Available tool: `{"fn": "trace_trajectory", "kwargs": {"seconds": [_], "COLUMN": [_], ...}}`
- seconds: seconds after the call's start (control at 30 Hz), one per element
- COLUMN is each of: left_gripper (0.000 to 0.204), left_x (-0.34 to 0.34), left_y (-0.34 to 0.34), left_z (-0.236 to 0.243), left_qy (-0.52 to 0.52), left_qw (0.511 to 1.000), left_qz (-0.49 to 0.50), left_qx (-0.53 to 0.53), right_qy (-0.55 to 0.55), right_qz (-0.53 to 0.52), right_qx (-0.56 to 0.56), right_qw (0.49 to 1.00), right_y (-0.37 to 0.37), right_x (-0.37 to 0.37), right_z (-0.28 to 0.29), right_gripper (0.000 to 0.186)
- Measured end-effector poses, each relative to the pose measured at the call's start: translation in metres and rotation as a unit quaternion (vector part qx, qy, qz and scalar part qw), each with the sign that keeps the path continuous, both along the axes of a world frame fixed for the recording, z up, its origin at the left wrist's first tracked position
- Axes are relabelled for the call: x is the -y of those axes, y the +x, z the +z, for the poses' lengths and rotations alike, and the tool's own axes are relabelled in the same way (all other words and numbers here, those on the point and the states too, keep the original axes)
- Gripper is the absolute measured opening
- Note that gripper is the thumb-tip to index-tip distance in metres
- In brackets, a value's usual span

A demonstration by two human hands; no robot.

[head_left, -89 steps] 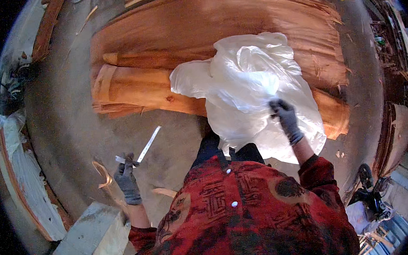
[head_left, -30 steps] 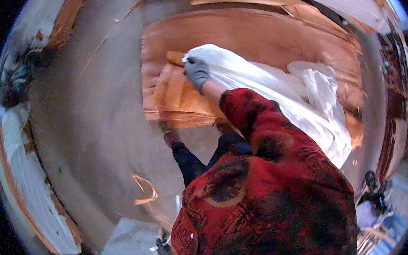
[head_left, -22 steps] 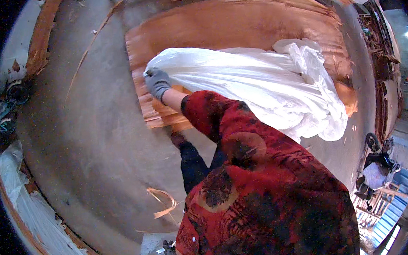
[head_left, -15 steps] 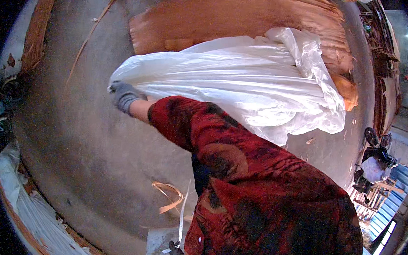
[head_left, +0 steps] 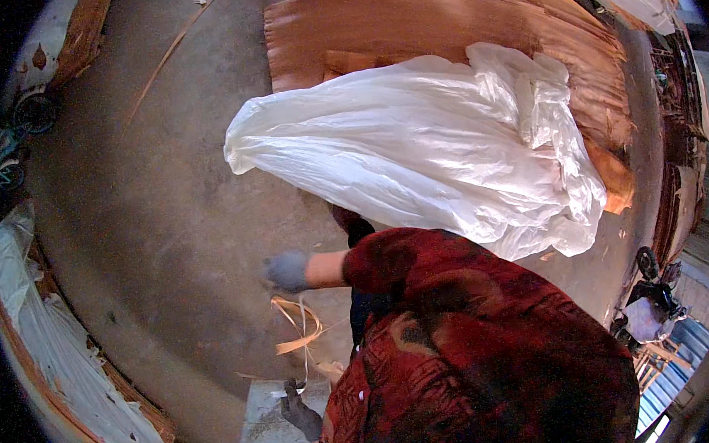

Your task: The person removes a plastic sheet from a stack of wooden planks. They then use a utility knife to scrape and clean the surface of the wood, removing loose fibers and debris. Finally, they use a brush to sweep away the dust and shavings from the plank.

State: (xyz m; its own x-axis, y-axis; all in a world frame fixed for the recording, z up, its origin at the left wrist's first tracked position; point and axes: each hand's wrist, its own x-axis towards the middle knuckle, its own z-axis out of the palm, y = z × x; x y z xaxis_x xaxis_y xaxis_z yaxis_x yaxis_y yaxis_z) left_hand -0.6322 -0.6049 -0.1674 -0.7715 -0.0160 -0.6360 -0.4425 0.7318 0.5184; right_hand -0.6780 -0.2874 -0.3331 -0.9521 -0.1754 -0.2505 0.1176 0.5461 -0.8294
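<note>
My right hand [head_left: 286, 272], in a grey glove, is off the sheet and above the floor to the left of my body. Motion blurs its fingers. A large white plastic sheet [head_left: 415, 142] lies spread ahead of me, its left end gathered to a rumpled point and its right end bunched up. Under it shows a stack of reddish-brown wood veneer sheets [head_left: 422, 16]. Low in the view, my left hand [head_left: 303, 413] wears a dark glove, its fingers closed at a thin pale strip [head_left: 305, 354]. My red patterned sleeve hides part of the scene.
A looped scrap of veneer [head_left: 301, 336] lies on the concrete floor [head_left: 163, 220]. Beneath my left hand is a grey flat surface [head_left: 272, 440]. Another plastic-covered stack [head_left: 73, 344] runs along the left. A motorbike [head_left: 652, 302] stands at the right.
My right hand has let go of the sheet's left end and drawn back toward me. That end has slumped into a rumpled point. My left hand shows more fully.
</note>
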Motion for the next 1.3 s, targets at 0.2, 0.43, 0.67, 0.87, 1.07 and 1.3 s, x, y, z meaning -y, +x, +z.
{"fn": "trace_trajectory", "kwargs": {"seconds": [0.2, 0.43, 0.67, 0.87, 1.07, 1.3], "left_gripper": [0.033, 0.028, 0.022, 0.024, 0.022, 0.019], "left_x": [-0.003, -0.068, -0.072, -0.128, -0.144, -0.13], "left_y": [0.01, 0.051, 0.076, 0.072, 0.043, -0.027], "left_z": [-0.01, 0.026, 0.004, 0.038, 0.031, -0.049], "left_qy": [-0.044, 0.096, 0.138, 0.131, 0.018, 0.063], "left_qw": [0.948, 0.994, 0.989, 0.978, 0.982, 0.996], "left_qz": [-0.276, -0.035, -0.05, -0.149, -0.184, -0.067], "left_qx": [-0.154, -0.042, -0.035, -0.07, -0.04, 0.022], "right_qy": [0.033, 0.038, 0.073, 0.075, 0.108, 0.1], "right_qz": [0.028, -0.137, -0.212, -0.353, -0.56, -0.582], "right_qx": [0.215, 0.194, 0.282, 0.309, 0.251, 0.291], "right_qw": [0.976, 0.971, 0.933, 0.88, 0.782, 0.752], "right_y": [0.118, 0.221, 0.348, 0.458, 0.499, 0.488], "right_x": [-0.041, -0.086, -0.109, -0.144, -0.168, -0.176], "right_z": [-0.005, 0.025, 0.033, 0.013, 0.011, 0.001], "right_gripper": [0.029, 0.026, 0.036, 0.046, 0.039, 0.037]}}
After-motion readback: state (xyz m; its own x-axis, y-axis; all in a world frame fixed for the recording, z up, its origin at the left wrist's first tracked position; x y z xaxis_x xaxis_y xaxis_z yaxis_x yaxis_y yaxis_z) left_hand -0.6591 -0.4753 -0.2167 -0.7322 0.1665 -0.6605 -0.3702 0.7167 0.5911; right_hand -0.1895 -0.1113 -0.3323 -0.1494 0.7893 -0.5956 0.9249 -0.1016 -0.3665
